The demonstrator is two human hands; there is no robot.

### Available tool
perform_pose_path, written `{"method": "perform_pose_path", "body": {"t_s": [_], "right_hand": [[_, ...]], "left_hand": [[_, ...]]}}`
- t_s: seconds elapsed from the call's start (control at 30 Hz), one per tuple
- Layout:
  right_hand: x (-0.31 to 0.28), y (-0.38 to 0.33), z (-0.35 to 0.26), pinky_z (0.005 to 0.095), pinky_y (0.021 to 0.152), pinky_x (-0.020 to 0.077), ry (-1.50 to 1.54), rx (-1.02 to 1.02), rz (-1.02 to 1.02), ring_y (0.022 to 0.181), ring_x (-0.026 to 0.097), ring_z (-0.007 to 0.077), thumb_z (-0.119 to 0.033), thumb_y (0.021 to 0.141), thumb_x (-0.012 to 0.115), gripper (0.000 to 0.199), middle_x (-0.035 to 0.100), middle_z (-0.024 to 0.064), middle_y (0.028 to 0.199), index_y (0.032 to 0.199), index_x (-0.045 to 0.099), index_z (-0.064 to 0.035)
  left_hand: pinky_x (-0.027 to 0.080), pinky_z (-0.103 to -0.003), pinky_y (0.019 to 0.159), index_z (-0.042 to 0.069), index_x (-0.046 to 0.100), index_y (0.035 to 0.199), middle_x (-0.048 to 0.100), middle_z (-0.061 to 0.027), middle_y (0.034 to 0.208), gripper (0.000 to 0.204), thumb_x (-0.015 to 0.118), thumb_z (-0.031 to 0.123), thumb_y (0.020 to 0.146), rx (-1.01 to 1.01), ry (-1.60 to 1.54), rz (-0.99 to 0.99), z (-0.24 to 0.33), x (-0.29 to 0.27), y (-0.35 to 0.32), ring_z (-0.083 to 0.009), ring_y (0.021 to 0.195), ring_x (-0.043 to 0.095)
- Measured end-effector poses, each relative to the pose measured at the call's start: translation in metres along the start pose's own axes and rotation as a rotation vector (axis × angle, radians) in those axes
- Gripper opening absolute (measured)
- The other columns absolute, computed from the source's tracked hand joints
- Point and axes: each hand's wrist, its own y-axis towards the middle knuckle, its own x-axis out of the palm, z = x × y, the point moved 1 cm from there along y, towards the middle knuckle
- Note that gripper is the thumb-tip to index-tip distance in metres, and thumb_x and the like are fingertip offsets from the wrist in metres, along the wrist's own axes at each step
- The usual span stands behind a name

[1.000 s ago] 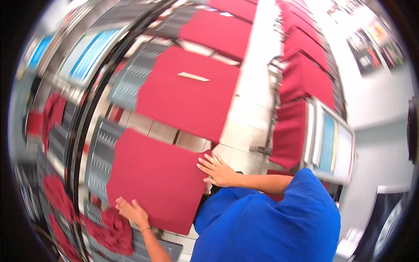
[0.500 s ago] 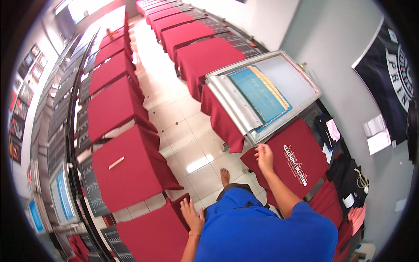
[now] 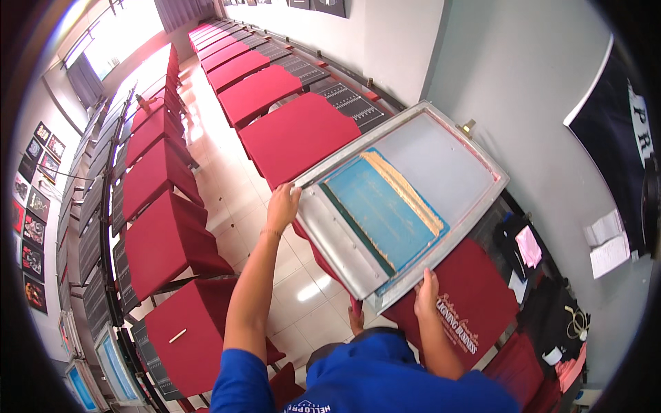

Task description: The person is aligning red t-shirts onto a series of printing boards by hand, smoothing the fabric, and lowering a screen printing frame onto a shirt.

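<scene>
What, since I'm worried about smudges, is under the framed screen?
A strip of red cloth shows past the lower-left edge of the framed screen. The rest beneath is covered; how far the cloth extends, or whether they touch, cannot be seen.

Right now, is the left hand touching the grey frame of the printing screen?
Touching. The head view shows the left hand at the left corner of the grey frame, fingers against its edge.

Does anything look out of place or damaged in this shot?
Two minor things. A pale strip lies loose and slanted on an otherwise plain red cloth at lower left. On the framed screen, a tan band looks patchy and ragged; whether that is wear or residue, I can't tell.
</scene>
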Motion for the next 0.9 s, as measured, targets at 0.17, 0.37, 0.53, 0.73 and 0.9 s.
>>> {"method": "perform_pose_path", "body": {"t_s": [0.17,0.37,0.53,0.73,0.9], "right_hand": [[0.021,-0.008,-0.019,0.0376,0.099,0.0452,0.328,0.119,0.064,0.117,0.055,0.0230,-0.031,0.103,0.048,0.041,0.057,0.0103,0.128,0.134,0.048,-0.0042],[0.037,-0.002,-0.027,0.0428,0.110,0.0364,0.419,0.094,0.123,0.128,0.049,0.0284,-0.040,0.099,0.046,0.056,0.053,0.0121,0.139,0.141,0.046,-0.0030],[0.050,-0.028,-0.053,0.0430,0.110,0.0350,0.353,0.137,0.082,0.129,0.048,0.0300,-0.047,0.094,0.046,0.065,0.051,0.0127,0.141,0.141,0.046,-0.0020],[0.049,-0.045,-0.071,0.0410,0.105,0.0404,0.073,0.106,-0.209,0.121,0.053,0.0296,-0.042,0.099,0.044,0.058,0.054,0.0158,0.135,0.136,0.049,0.0027],[0.108,-0.041,-0.095,0.0362,0.100,0.0430,-0.250,0.113,-0.610,0.113,0.057,0.0242,-0.035,0.103,0.044,0.048,0.060,0.0130,0.124,0.127,0.055,0.0043]], "left_hand": [[0.043,-0.045,0.102,-0.005,0.066,0.115,0.065,-0.0280,0.116,0.065,0.038,0.053,0.102,-0.294,0.050,-0.418,-0.023,0.049,0.096,-0.0430,0.117,0.058],[0.038,-0.045,0.109,-0.004,0.065,0.123,0.060,-0.0289,0.128,0.085,0.022,0.065,0.099,-0.415,0.026,-0.526,-0.010,0.072,0.105,-0.0403,0.128,0.053],[0.039,-0.046,0.108,0.003,0.065,0.125,0.062,-0.0250,0.129,0.082,0.020,0.066,0.099,-0.506,-0.038,-0.390,-0.026,0.008,0.038,-0.0411,0.127,0.054],[0.040,-0.044,0.104,-0.005,0.061,0.124,0.062,-0.0283,0.126,0.078,0.027,0.061,0.101,-0.711,-0.314,-0.066,-0.058,-0.105,-0.168,-0.0412,0.120,0.057],[0.044,-0.040,0.094,-0.007,0.063,0.108,0.066,-0.0214,0.105,0.065,0.033,0.051,0.104,-1.071,-0.480,0.481,0.045,-0.194,-0.394,-0.0288,0.100,0.061]]}}
